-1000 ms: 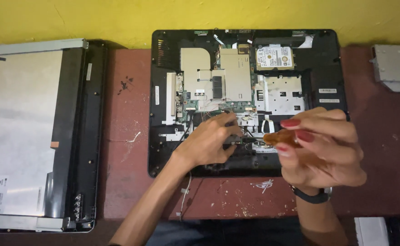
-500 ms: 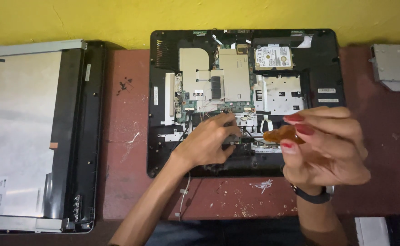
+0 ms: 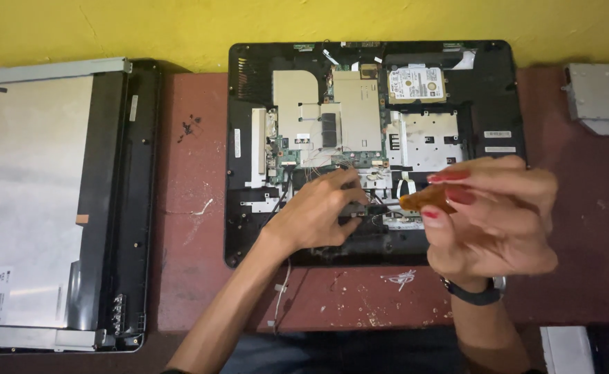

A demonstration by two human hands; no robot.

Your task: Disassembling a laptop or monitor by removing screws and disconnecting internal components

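Observation:
An opened black all-in-one computer chassis (image 3: 488, 90) lies on the reddish table, its circuit board (image 3: 329, 121) and silver hard drive (image 3: 417, 84) exposed. My left hand (image 3: 318, 211) rests inside its lower middle, fingers curled on a small dark part (image 3: 355, 206) among thin wires. My right hand (image 3: 495, 218), raised above the chassis's lower right, pinches the amber handle of a screwdriver (image 3: 426, 201) between thumb and fingertips. The tool's tip points left toward my left hand. A dark watch sits on my right wrist.
A detached display panel (image 3: 31, 201) in a black frame lies at the left. A grey metal cover (image 3: 602, 97) sits at the far right by the yellow wall. A loose white cable (image 3: 281, 291) and debris lie near the table's front edge.
Both hands stay in nearly the same place. My left fingers have shifted slightly on the small part; my right hand keeps its grip on the screwdriver handle.

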